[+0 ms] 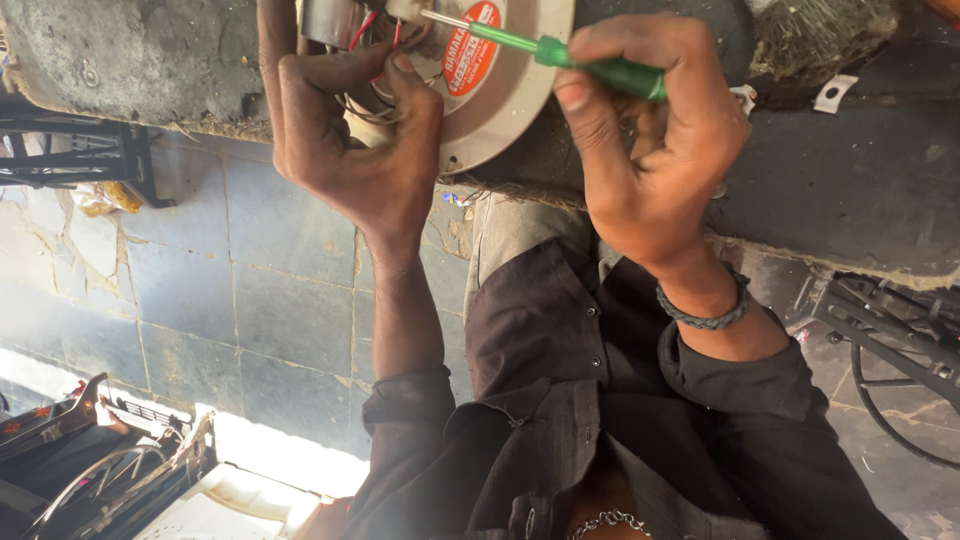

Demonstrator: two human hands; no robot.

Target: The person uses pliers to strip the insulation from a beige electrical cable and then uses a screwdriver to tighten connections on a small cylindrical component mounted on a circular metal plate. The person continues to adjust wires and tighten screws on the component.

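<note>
Right hand (pixel 655 150) clenched around a green-handled screwdriver (pixel 560 55), its tip at the round cream motor housing (pixel 505 110) on the worktop edge; left hand (pixel 355 140) pinches the red and white wires (pixel 375 60).

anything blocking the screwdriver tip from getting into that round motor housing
Nothing visible does. The right hand holds the green screwdriver, and its metal shaft runs clear to the round motor housing, across its orange label. The left hand grips the housing's other side among the red and white wires, beside the tip, not across its path.
</note>
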